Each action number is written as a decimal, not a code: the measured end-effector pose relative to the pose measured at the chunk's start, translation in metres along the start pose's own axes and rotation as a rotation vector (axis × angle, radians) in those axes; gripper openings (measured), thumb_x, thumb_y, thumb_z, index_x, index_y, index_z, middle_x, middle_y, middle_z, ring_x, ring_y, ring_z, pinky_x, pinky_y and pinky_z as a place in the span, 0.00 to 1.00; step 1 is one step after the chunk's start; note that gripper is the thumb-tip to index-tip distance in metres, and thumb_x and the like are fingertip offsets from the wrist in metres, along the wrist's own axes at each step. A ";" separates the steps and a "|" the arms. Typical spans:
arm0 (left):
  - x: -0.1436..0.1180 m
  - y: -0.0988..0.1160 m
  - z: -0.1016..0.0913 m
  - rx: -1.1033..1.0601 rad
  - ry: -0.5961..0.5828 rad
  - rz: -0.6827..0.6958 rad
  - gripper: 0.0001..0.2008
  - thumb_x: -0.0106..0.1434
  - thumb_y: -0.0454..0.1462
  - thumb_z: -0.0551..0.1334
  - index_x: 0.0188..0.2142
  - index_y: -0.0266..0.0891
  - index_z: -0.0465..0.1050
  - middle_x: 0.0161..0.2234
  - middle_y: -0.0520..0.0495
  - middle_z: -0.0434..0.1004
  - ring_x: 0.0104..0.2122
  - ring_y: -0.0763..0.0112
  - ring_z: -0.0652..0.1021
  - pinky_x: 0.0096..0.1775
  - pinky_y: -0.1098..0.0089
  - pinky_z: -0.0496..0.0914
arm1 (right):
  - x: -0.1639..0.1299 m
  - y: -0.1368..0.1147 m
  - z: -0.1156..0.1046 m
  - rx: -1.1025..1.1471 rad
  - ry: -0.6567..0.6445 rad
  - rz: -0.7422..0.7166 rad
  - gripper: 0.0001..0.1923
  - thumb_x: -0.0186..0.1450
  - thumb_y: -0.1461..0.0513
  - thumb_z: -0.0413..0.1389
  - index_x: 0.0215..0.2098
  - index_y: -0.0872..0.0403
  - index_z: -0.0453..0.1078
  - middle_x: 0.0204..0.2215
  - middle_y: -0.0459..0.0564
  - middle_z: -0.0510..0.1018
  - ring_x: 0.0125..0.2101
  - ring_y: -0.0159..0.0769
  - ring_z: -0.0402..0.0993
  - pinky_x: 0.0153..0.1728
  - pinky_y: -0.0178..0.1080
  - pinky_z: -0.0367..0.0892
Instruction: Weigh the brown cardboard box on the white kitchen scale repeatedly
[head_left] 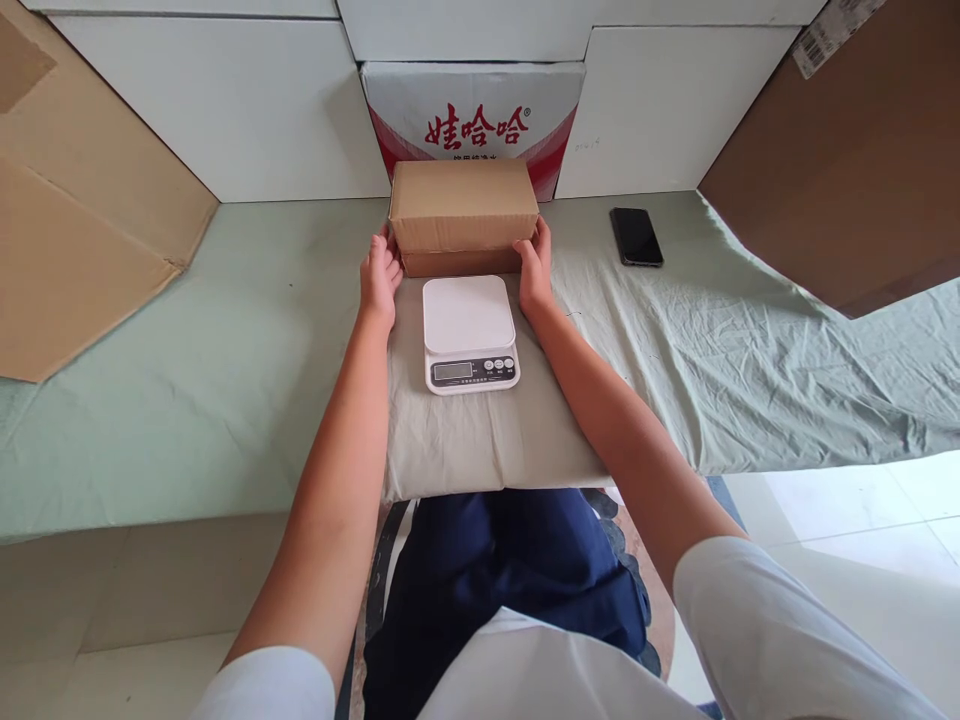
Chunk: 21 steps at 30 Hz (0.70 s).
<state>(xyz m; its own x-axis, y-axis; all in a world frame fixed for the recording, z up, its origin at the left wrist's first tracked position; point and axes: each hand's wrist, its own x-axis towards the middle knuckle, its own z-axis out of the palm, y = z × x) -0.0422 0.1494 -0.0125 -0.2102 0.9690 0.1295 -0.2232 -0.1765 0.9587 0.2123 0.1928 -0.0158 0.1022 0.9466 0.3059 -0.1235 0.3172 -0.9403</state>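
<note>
A closed brown cardboard box (465,232) is between my two hands, just behind a white kitchen scale (469,315). My left hand (381,275) presses against the box's lower left side, its fingertips at the corner. At the other end, my right hand (535,265) grips the right side, with the thumb on the front face and the fingers round the side. Whether the box rests fully on the cloth cannot be made out. The scale lies flat, display and buttons toward me, nothing on its platform; neither hand touches it.
Behind the box stands a white and red carton (472,90) with red Chinese lettering. A black phone (636,237) lies on the pale green cloth (247,350) to the right. Large cardboard panels (97,200) flank both sides, and white panels (225,110) close off the back.
</note>
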 end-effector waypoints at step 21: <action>0.002 -0.004 -0.002 0.035 -0.007 0.047 0.45 0.55 0.70 0.60 0.63 0.48 0.74 0.71 0.41 0.66 0.70 0.54 0.68 0.68 0.57 0.63 | 0.010 0.019 -0.005 -0.033 -0.032 -0.052 0.39 0.62 0.42 0.55 0.66 0.47 0.53 0.70 0.51 0.61 0.74 0.46 0.52 0.77 0.55 0.48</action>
<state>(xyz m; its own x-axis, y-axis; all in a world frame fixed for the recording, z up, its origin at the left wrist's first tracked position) -0.0431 0.1521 -0.0169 -0.2129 0.9611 0.1759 -0.1796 -0.2155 0.9599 0.2158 0.2077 -0.0310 0.0754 0.9305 0.3583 -0.0859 0.3641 -0.9274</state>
